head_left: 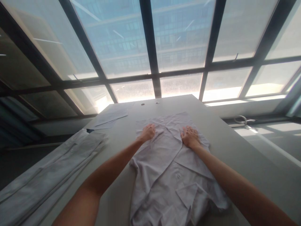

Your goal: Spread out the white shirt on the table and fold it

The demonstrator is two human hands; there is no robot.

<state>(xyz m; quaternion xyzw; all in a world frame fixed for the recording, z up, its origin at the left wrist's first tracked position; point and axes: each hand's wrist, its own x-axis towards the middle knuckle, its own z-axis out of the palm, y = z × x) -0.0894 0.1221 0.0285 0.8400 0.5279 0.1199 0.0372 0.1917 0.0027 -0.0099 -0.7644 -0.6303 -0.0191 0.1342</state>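
A pale, wrinkled shirt (162,169) lies spread on the white table, with what looks like its collar toward me and its far edge beyond my hands. My left hand (148,132) rests on the upper left part of the shirt, its fingers curled down and gripping the cloth. On the upper right part, my right hand (190,136) lies flat with its fingers stretched out over the fabric. Creases and a diagonal fold run across the cloth between the two hands.
Folded pale garments (77,157) lie along the left side of the white table (218,147). Flat white sheets (110,117) sit at its far left corner. Large dark-framed windows (155,72) stand beyond the table. A coiled pale cable or strap (241,119) is at the right.
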